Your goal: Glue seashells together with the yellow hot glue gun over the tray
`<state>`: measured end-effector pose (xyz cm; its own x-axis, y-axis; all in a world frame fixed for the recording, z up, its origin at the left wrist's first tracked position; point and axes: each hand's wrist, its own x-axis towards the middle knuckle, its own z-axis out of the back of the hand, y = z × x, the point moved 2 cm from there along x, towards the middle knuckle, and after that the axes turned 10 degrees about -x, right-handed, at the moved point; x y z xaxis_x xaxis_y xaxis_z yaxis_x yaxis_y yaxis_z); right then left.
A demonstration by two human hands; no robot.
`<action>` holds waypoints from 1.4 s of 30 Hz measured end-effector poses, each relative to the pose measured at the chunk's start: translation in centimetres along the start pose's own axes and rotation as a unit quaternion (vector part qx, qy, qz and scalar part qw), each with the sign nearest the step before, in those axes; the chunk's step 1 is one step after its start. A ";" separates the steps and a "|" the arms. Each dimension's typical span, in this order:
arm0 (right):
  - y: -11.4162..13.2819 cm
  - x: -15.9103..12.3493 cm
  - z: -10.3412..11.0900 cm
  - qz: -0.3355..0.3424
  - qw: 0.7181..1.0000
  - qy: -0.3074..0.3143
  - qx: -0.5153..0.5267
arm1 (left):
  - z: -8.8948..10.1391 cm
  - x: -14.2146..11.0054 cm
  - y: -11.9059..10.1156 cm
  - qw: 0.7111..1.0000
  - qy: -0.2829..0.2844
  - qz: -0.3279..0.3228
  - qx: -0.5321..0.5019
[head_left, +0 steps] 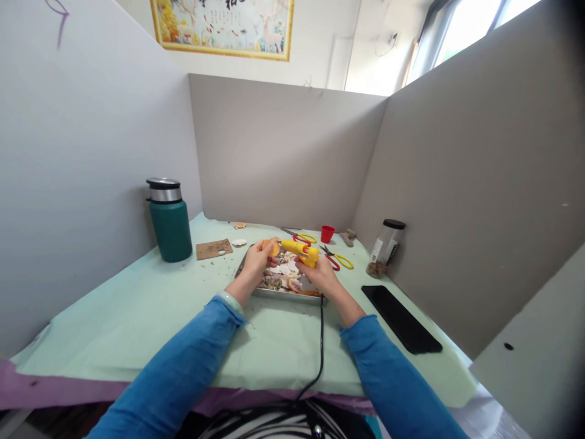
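Observation:
My right hand [320, 273] is closed round the handle of a yellow glue gun [299, 249], whose nozzle points left. A black cord [322, 341] runs from the gun down over the table's front edge. Between the fingers of my left hand [256, 262] is a flat, rounded orange piece [271, 247], close to the nozzle; whether they touch I cannot tell. Under both hands lies a metal tray [286, 297] full of pale, pinkish and brown shell-like bits [292, 281].
A green bottle [170, 225] stands left, near a brown card [214, 249]. Behind lie two pairs of scissors [343, 261] and a red cup [327, 234]. A tilted clear jar [386, 249] and a black flat object [401, 318] are right. Grey partitions [283, 146] enclose the table.

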<state>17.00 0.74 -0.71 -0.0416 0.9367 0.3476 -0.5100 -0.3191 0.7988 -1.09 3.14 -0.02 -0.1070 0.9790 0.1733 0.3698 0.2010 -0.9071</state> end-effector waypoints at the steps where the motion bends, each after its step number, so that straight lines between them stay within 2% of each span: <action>1: 0.0 0.0 0.0 -0.002 1.000 0.000 0.000 | 0.1 0.1 0.0 1.000 -0.007 -0.005 0.003; 10: 0.6 -0.3 0.2 -0.007 1.000 -0.004 0.009 | -0.1 0.1 -0.1 0.999 -0.036 -0.016 0.024; 26: 0.1 -0.1 0.2 0.003 1.000 -0.009 0.010 | -0.3 -0.3 -0.2 0.998 0.053 -0.004 -0.017; 42: 0.4 -0.2 0.2 0.000 1.000 -0.005 0.023 | -0.7 -0.9 -0.7 0.999 0.039 0.010 -0.012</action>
<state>16.94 0.36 -0.38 -0.0336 0.9352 0.3524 -0.4699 -0.3260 0.8203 -0.62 2.19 0.69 -0.0274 0.9822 0.1857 0.3924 0.1814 -0.9017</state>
